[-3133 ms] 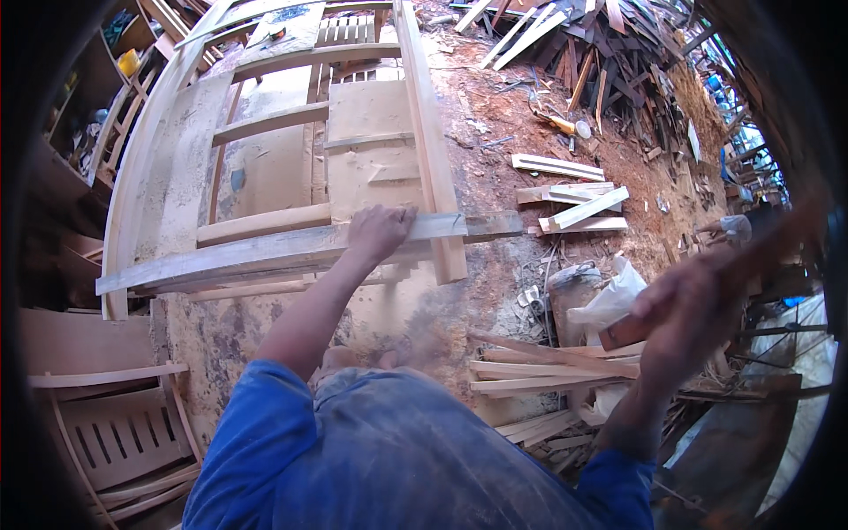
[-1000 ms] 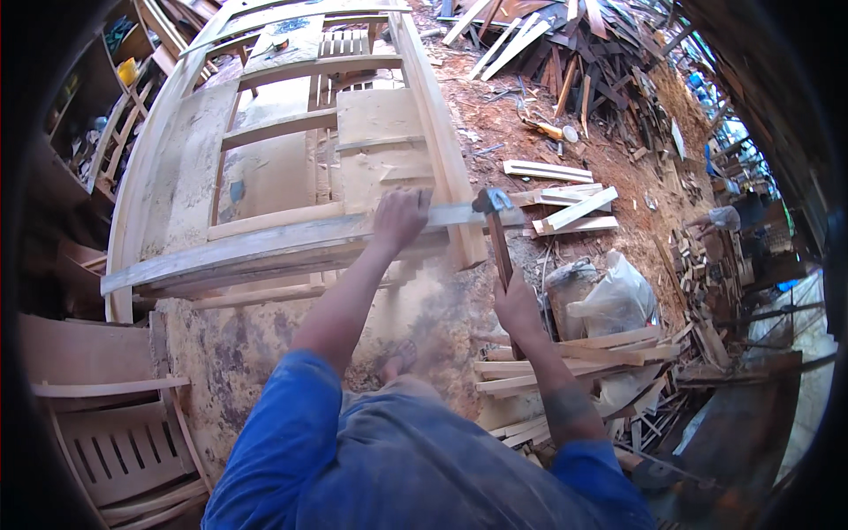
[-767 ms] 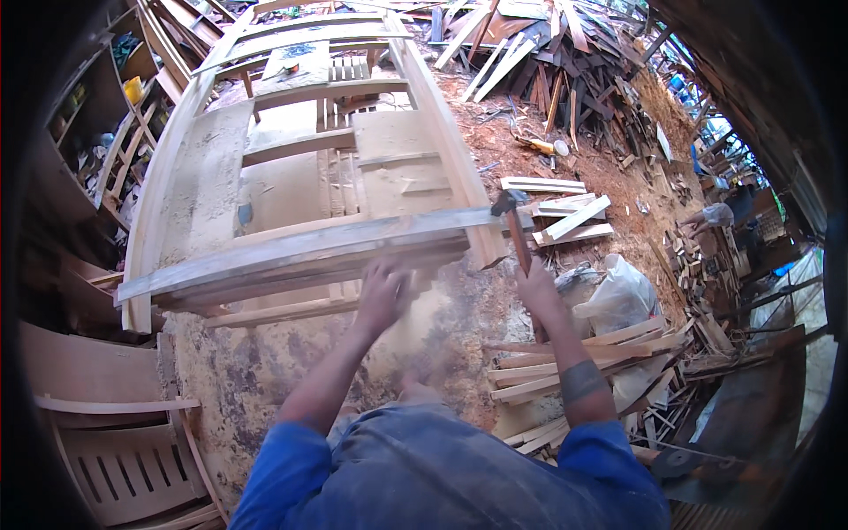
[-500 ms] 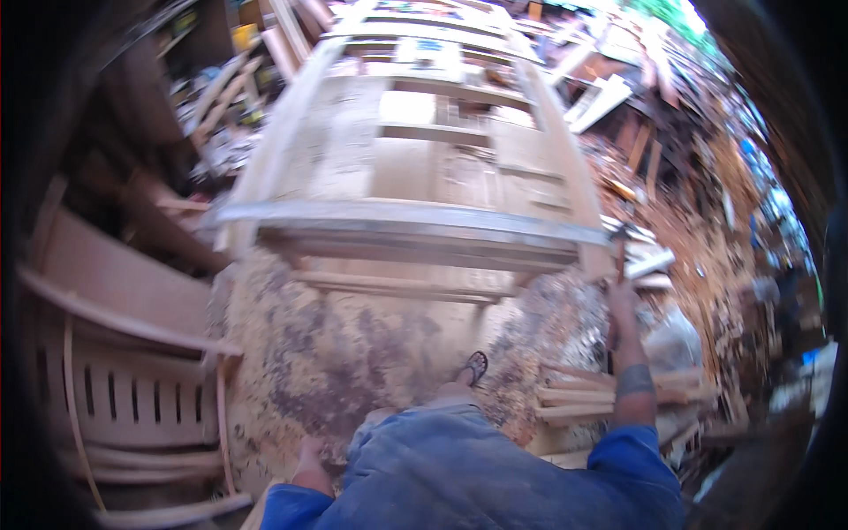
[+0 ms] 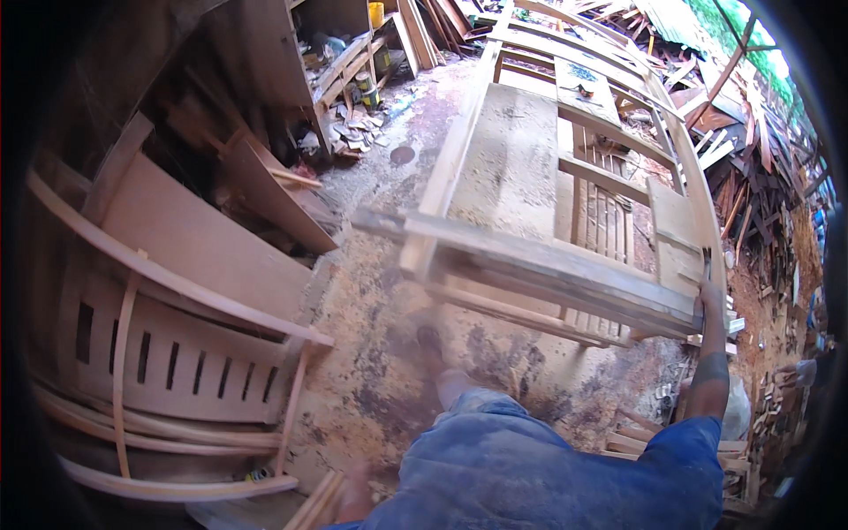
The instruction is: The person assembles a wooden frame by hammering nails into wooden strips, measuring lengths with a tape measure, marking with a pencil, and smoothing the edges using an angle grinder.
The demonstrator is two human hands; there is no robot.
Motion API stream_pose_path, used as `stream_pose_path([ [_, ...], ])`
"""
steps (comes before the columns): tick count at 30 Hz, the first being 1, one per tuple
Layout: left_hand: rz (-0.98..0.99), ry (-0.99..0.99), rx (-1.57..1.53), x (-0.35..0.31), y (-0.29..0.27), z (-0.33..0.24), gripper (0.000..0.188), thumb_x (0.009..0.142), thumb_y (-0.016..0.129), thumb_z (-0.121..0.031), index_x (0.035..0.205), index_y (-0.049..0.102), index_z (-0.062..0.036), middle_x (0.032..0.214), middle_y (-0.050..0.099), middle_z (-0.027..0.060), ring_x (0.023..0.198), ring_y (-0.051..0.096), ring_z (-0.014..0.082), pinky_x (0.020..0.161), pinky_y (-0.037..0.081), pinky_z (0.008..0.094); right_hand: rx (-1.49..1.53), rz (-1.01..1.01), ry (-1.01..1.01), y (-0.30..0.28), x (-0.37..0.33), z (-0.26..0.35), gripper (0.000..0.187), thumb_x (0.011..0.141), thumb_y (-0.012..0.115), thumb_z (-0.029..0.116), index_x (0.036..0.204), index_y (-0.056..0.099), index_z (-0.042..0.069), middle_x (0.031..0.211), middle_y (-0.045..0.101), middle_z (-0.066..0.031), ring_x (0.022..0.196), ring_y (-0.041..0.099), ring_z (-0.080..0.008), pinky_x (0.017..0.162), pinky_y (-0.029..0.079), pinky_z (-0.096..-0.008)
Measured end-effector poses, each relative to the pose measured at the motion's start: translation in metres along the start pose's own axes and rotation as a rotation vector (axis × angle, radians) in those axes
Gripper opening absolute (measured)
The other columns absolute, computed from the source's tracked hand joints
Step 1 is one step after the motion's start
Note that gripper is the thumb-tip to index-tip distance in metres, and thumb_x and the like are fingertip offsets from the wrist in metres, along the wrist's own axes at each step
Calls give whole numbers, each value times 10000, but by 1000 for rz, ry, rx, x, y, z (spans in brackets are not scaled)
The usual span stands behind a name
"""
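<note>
At the right end of the wooden frame, my right hand (image 5: 709, 293) is closed around the handle of a hammer (image 5: 707, 260), its head pointing away from me. A long grey-brown board (image 5: 548, 256) lies across the frame's near end, its right end beside this hand. The large pale wooden frame (image 5: 455, 159) has rails, panels and sawdust on it. My left hand (image 5: 357, 488) hangs low near the bottom edge, beside some thin wooden strips (image 5: 316, 502). It is blurred, and its fingers cannot be made out.
A slatted wooden furniture piece (image 5: 185, 362) stands close on my left. Behind it are leaning boards (image 5: 274, 190) and a cluttered shelf (image 5: 344, 66). Scrap wood (image 5: 764, 106) is heaped at the far right. More strips (image 5: 632, 439) lie by my right side. Sawdust covers the stained floor (image 5: 353, 353).
My view has turned left, so the frame now appears further right and slanted. A foot has stepped forward. The hammer stays in my right hand, and my left hand still hangs low.
</note>
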State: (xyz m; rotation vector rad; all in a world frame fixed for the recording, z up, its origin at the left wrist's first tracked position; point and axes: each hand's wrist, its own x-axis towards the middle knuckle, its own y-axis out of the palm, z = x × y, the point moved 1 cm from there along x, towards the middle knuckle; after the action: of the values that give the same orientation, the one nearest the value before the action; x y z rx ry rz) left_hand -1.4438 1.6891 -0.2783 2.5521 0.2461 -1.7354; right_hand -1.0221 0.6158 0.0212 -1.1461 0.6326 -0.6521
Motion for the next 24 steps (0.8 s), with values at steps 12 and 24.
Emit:
stream_pose_path([
  [12,-261,400,20,93,-91,-537,229,997,557,-238,1060,656,-41,912,682,95,693,660,163,529,501,263,131,184,-305,143,-118,528,308,802,727,281,892,705,-12,704,674,-128,631,681,-249,592,545,-403],
  [24,204,426,1504,253,-261,-653,422,979,527,-357,1174,640,0,1037,697,180,848,699,240,695,574,358,-240,58,-10,267,-187,632,344,907,658,280,1137,614,28,1098,683,-220,1036,667,-391,904,521,-499],
])
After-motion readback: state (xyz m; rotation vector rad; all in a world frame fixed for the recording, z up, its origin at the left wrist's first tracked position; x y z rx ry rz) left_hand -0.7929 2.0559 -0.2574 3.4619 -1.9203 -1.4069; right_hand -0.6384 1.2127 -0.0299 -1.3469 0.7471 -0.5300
